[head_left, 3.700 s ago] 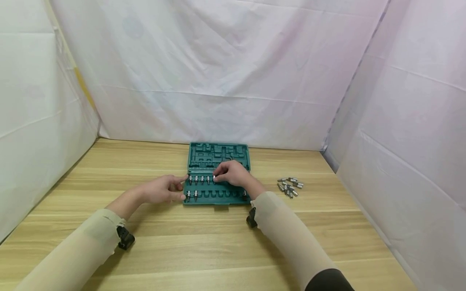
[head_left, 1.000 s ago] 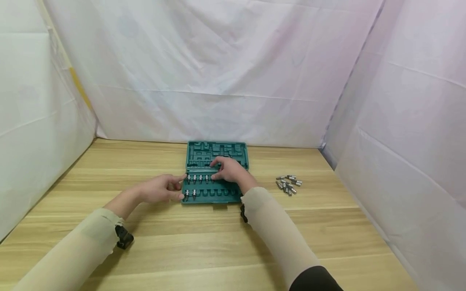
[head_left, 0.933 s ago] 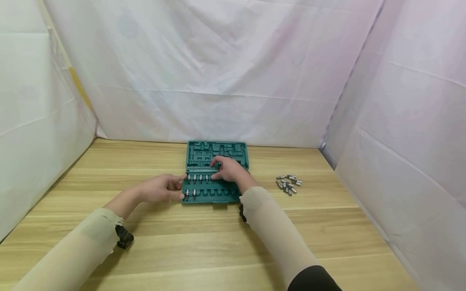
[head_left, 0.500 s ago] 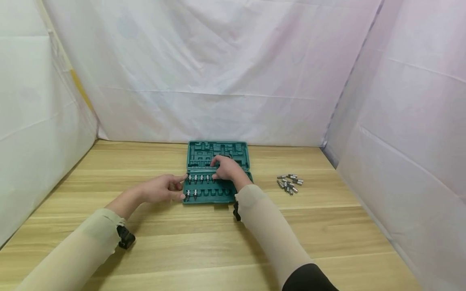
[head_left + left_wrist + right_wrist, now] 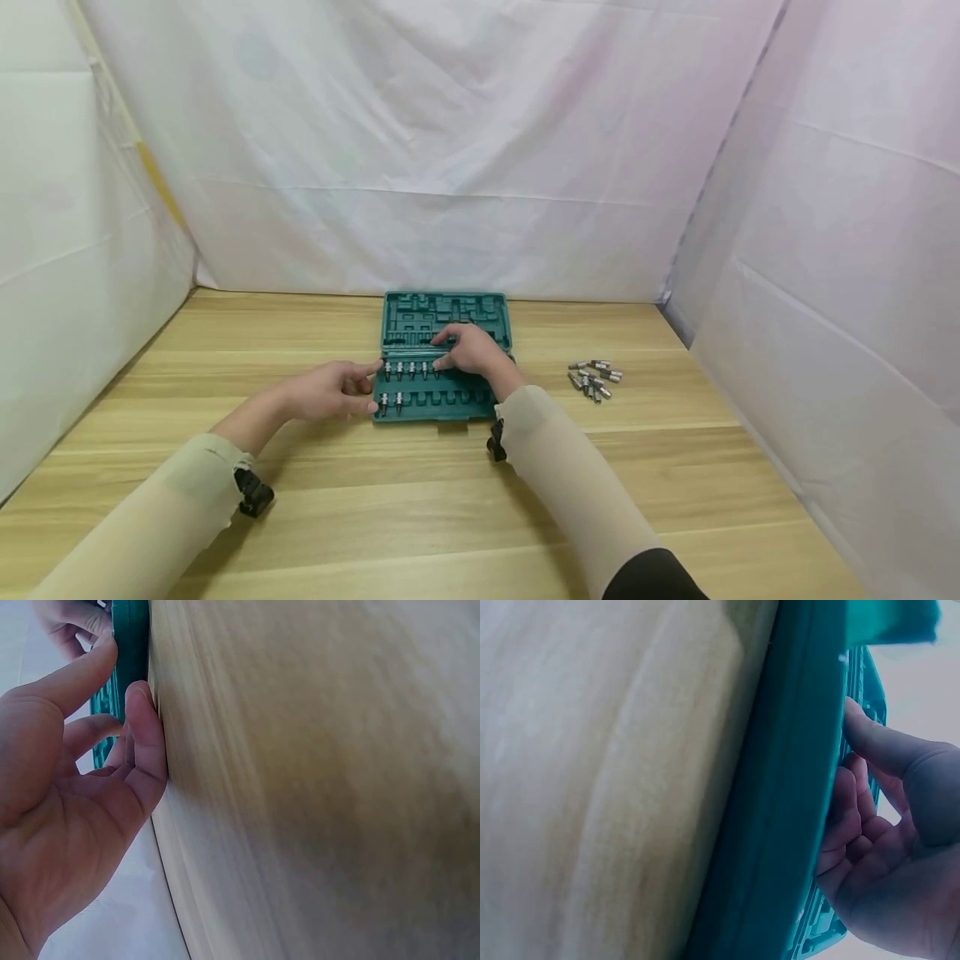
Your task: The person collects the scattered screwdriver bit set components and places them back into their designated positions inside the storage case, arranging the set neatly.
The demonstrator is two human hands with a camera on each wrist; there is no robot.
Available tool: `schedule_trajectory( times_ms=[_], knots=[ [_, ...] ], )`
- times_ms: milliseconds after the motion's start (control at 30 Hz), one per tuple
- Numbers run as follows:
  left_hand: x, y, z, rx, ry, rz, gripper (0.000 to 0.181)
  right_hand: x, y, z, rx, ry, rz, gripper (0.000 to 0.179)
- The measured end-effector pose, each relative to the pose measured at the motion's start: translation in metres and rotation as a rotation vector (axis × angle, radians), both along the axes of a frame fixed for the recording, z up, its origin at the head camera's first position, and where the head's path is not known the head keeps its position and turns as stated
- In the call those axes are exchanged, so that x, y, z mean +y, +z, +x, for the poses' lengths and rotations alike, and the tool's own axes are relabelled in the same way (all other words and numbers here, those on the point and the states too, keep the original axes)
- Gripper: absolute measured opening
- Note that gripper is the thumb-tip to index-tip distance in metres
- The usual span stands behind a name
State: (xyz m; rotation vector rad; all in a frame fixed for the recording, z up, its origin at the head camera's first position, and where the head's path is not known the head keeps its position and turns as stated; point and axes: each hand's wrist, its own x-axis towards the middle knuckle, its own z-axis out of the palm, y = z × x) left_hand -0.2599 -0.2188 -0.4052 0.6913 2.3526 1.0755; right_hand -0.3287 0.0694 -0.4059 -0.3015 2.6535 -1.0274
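Note:
An unfolded green plastic socket case (image 5: 450, 412) lies on the table, its moulded lid (image 5: 442, 310) leaning back behind the base. Several silver-and-black bit sockets (image 5: 412, 371) fill the left part of the back row, and two more bit sockets (image 5: 399, 403) sit at the left of the front row. My left hand (image 5: 326, 390) rests against the case's left side, thumb near the front corner and index finger near the hinge. Over the back row, the thumb of my right hand (image 5: 476, 350) presses at the rightmost socket seen there, its index finger raised apart. My right hand hides the slots beyond.
A loose pile of several bit sockets (image 5: 592, 381) lies on the wooden table (image 5: 375, 517) to the right of the case. White cloth (image 5: 420, 142) hangs behind and along both sides. Each wrist carries a small black camera (image 5: 253, 493).
Earlier my right thumb and index finger pinched the last socket in the back row; now the index is lifted off it. My left hand has stayed at the case's left side.

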Motion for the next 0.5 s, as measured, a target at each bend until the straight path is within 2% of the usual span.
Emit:
schedule_trajectory(
  times_ms=[333, 500],
  knots=[
    [-0.0028, -0.0008, 0.0001, -0.005, 0.002, 0.000, 0.085, -0.0022, 0.0021, 0.0008, -0.018, 0.001, -0.014, 0.040],
    [-0.0036, -0.0026, 0.0000, -0.011, 0.012, -0.001, 0.084, 0.0043, 0.0002, -0.0005, -0.018, 0.039, -0.077, 0.040]
  ],
)
